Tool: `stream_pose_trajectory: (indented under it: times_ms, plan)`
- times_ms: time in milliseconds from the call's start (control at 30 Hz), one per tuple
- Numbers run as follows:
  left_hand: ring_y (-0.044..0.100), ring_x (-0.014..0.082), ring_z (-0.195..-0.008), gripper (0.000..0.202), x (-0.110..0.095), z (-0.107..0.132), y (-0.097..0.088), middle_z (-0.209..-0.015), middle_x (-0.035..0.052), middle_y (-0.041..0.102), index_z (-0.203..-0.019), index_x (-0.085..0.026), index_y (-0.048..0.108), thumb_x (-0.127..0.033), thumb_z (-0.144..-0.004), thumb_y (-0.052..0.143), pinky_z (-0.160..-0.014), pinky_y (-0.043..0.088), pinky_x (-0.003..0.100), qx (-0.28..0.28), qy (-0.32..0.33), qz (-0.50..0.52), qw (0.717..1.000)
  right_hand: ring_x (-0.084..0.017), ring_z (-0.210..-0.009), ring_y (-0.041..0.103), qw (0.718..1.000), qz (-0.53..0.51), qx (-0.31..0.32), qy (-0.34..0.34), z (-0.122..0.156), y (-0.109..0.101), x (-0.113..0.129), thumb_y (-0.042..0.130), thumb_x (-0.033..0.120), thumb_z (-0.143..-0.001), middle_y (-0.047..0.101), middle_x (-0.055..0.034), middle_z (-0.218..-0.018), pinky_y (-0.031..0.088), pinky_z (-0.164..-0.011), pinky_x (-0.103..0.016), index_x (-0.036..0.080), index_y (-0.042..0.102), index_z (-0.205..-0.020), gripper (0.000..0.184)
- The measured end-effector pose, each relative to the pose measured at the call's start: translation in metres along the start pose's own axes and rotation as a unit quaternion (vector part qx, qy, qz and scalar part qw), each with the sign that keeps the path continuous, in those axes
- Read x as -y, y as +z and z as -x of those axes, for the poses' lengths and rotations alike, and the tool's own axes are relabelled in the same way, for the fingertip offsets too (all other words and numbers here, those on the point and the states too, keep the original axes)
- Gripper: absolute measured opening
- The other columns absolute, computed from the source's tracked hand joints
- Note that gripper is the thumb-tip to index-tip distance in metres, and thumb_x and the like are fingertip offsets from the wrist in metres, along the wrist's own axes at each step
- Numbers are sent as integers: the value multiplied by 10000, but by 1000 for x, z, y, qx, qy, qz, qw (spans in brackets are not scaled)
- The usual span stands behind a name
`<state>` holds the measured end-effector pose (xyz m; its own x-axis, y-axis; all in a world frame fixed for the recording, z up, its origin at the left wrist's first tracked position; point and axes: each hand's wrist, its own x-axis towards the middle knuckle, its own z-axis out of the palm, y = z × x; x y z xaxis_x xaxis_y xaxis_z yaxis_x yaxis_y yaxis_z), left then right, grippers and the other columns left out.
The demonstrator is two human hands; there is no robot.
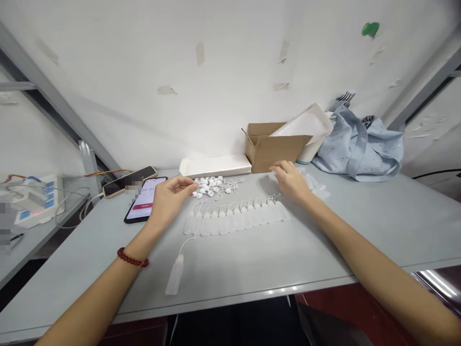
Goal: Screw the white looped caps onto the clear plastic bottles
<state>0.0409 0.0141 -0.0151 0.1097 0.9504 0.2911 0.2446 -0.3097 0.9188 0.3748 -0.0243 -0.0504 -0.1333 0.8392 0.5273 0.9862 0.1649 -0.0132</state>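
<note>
My left hand point(169, 196) reaches toward a heap of small white caps point(212, 186) on the grey table point(252, 259); its fingers are pinched together at the heap's left edge, and what they hold is too small to make out. My right hand point(290, 180) hovers near the cardboard box point(268, 146), fingers curled over clear plastic pieces point(317, 186). A row of several small translucent squeeze bottles point(236, 218) lies between my hands. One more bottle point(175, 274) lies alone nearer the front edge.
Two phones point(144, 199) lie at the left of the table. A flat white tray point(216, 166) and a white tray leaning in the box stand at the back. A blue cloth bundle point(360, 146) sits at the back right. A power strip point(32, 202) rests on a side surface at left.
</note>
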Motion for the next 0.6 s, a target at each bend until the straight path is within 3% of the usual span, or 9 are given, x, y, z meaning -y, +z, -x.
stream_pose_trajectory:
  times_ms: [100,167,233,300,400,500,600]
  plan:
    - [626,155,-674,168,-7,11,1,-741,21,691,-746,-160,674,-301,-675,733,-687,524,295,13,-2,-9,1000,-250,-937,569,964,-219,-131,76,4,-15,24,530,195,-858,613,-121,-1019,470,-800,-380,184,620,-993,163]
    - [641,166,-701,163,-14,20,4,-741,26,695,-738,-157,677,-292,-673,741,-684,529,294,22,-4,-1,1000,-219,-864,596,911,-369,-128,133,8,-26,48,631,267,-811,631,-75,-957,489,-775,-361,219,608,-937,137]
    - [648,171,-706,158,-19,28,9,-737,31,696,-732,-150,676,-282,-672,742,-678,538,292,36,-5,10,999,-190,-780,605,844,-503,-54,179,14,-36,75,685,302,-776,646,-52,-911,500,-719,-336,228,603,-896,163]
    - [646,164,-677,150,-23,34,15,-729,31,692,-739,-146,677,-273,-682,732,-651,543,285,57,-14,13,998,-180,-776,614,782,-596,26,182,20,-43,98,713,320,-754,654,-52,-947,504,-683,-315,228,604,-864,180]
    - [644,156,-664,125,-27,43,20,-725,26,683,-747,-146,677,-258,-706,713,-636,548,273,87,-7,3,996,-170,-807,624,723,-662,103,168,27,-46,119,744,307,-727,654,-44,-960,503,-666,-288,222,603,-837,198]
    - [653,150,-683,90,-30,48,22,-738,19,683,-755,-150,676,-237,-738,690,-665,567,268,115,6,-5,993,-148,-783,617,708,-676,125,161,30,-45,124,729,299,-756,653,-36,-918,487,-640,-265,210,597,-846,183]
    - [662,139,-702,52,-34,51,22,-754,13,691,-772,-151,686,-201,-756,677,-682,585,245,124,13,-4,992,-137,-782,616,725,-661,115,156,32,-44,122,702,294,-791,653,-34,-925,484,-641,-258,204,594,-859,157]
